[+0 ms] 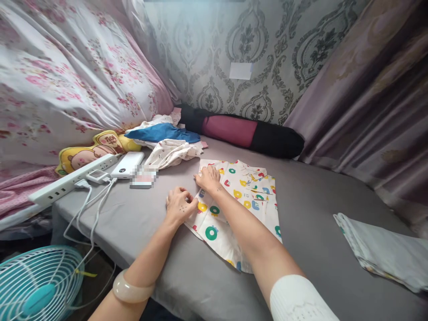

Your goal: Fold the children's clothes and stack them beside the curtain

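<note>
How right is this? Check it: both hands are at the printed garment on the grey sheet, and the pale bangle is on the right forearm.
One error: the head view shows the pale bangle on the left forearm, not the right. The rest stands: the left hand and right hand are both at the printed garment on the grey sheet.

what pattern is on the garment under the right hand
The garment is white with scattered red, yellow, green and blue shapes; best seen in the head view.
</note>
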The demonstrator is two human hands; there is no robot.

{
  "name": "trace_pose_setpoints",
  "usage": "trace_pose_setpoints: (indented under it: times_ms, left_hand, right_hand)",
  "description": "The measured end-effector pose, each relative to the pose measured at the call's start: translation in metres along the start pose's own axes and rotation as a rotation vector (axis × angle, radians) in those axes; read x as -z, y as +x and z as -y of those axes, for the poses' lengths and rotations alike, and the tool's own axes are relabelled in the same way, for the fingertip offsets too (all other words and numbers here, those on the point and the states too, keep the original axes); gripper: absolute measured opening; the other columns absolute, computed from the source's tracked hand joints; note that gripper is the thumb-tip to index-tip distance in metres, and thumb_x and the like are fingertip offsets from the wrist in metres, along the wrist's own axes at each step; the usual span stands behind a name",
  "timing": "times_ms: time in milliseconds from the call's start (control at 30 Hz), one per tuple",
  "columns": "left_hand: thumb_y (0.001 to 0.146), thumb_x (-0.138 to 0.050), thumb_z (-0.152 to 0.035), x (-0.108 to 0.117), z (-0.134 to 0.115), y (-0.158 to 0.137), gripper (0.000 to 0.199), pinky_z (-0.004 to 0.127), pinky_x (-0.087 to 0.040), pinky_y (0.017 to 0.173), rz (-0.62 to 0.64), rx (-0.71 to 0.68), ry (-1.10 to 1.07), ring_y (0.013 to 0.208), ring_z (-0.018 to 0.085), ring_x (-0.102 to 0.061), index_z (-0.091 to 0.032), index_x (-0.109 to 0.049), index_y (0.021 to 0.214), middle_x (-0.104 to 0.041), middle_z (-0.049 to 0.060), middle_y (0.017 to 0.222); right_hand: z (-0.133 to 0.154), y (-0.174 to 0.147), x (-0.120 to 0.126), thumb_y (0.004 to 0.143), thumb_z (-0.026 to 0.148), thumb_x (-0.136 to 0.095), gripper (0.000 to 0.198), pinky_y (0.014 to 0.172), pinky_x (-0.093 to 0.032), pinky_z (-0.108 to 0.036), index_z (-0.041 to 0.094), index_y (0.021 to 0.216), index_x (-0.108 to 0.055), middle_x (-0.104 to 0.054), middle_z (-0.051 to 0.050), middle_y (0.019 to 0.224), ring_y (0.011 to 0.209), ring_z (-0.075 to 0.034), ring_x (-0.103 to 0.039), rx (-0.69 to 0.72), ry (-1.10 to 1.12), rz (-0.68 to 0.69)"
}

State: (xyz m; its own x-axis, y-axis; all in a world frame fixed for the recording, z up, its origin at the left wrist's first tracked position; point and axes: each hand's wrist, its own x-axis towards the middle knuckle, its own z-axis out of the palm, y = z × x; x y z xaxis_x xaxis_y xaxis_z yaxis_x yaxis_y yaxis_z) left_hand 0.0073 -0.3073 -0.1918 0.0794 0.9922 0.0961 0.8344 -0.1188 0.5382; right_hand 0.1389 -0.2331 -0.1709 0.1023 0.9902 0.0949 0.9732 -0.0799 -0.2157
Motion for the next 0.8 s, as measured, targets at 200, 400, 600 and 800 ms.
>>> trace_pose_setpoints:
  times_ms: [200,400,600,800]
  left_hand:
    - [0.075,-0.057,-0.033,0.003,-0.001,-0.002,0.019,0.043,-0.041,0.092,-0.003,-0.014,0.004,0.105,0.029,-0.053,-0.022,-0.063,0.062,-0.062,0.006,0.108]
    - [0.074,-0.057,-0.031,0.008,-0.004,-0.003,0.016,0.044,-0.041,0.095,0.002,0.001,-0.029,0.108,0.029,-0.053,-0.022,-0.064,0.063,-0.063,0.005,0.109]
    - [0.074,-0.059,-0.033,0.009,0.001,-0.002,0.016,0.045,-0.038,0.103,-0.025,-0.057,-0.230,0.109,0.027,-0.052,-0.023,-0.067,0.064,-0.062,0.005,0.107]
    - [0.077,-0.059,-0.051,0.011,0.004,-0.002,0.031,0.040,-0.040,0.103,0.051,-0.198,-0.458,0.111,0.025,-0.052,-0.022,-0.070,0.069,-0.062,0.007,0.106]
  right_hand:
    - [0.013,0.006,0.001,0.089,0.023,-0.050,0.035,0.097,-0.041,-0.038,0.010,0.117,-0.066,-0.061,-0.021,0.124,0.117,-0.029,-0.055,-0.050,-0.026,0.042]
    - [-0.003,0.011,0.011,0.086,0.020,-0.049,0.030,0.088,-0.046,-0.034,0.017,0.108,-0.070,-0.069,-0.016,0.115,0.107,-0.026,-0.064,-0.174,0.136,0.043]
    - [-0.040,0.011,0.029,0.081,0.026,-0.055,0.019,0.073,-0.046,-0.025,0.021,0.075,-0.072,-0.072,-0.005,0.083,0.087,-0.021,-0.066,-0.283,0.564,-0.055]
    - [-0.070,-0.003,0.050,0.080,0.029,-0.059,0.015,0.057,-0.041,-0.019,0.018,0.073,-0.068,-0.061,0.003,0.061,0.060,-0.010,-0.056,-0.327,0.858,-0.093]
